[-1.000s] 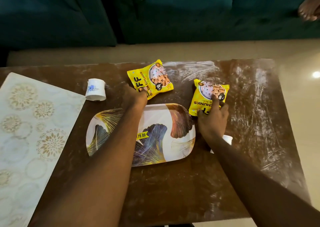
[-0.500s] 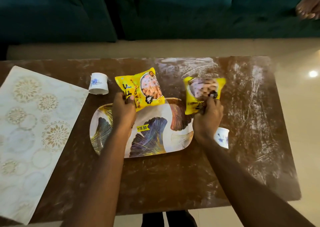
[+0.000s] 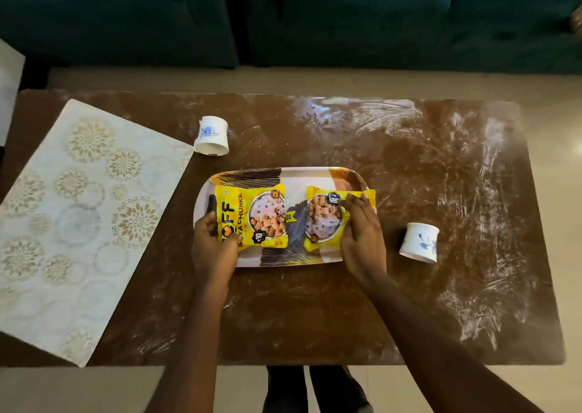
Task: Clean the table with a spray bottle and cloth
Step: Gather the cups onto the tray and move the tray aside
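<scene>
On the tray (image 3: 283, 176), my left hand (image 3: 214, 245) pinches the left packet (image 3: 252, 217), my right hand (image 3: 362, 239) the right packet (image 3: 327, 220): light, slippery, probably best held by edges.

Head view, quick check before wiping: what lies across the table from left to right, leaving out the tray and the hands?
patterned mat → left white cup → left soya packet → right soya packet → right white cup

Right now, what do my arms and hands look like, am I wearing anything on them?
The left arm and right arm are bare as far as the picture shows: no sleeves. The left hand and right hand wear no gloves, and no watch, ring or bracelet is visible.
</scene>
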